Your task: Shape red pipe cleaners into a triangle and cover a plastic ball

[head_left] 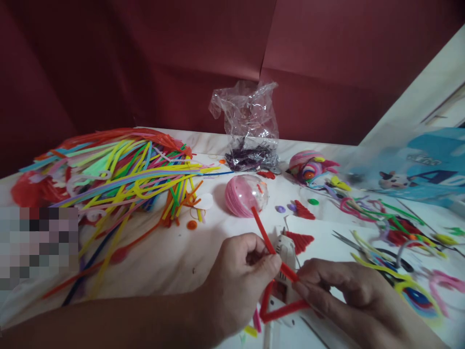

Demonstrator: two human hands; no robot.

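A red pipe cleaner (262, 231) is pinched between the thumb and fingers of my left hand (241, 276). My right hand (345, 295) grips the same strip farther right, where it bends back and forms a pointed loop below. Under the hands lies a white glue gun (286, 248), partly hidden. Just beyond my left hand rests a clear ball (246, 195), its left part covered in pink strands. Red triangular pieces (298, 241) lie to the right of the glue gun.
Colourful pipe cleaners (119, 169) are heaped at the left. A clear bag (250, 121) with dark strands stands at the back. A decorated pink ball (308, 167), scissors (350, 241), pipe cleaner scraps (407, 228) and blue packaging (421, 165) are at the right.
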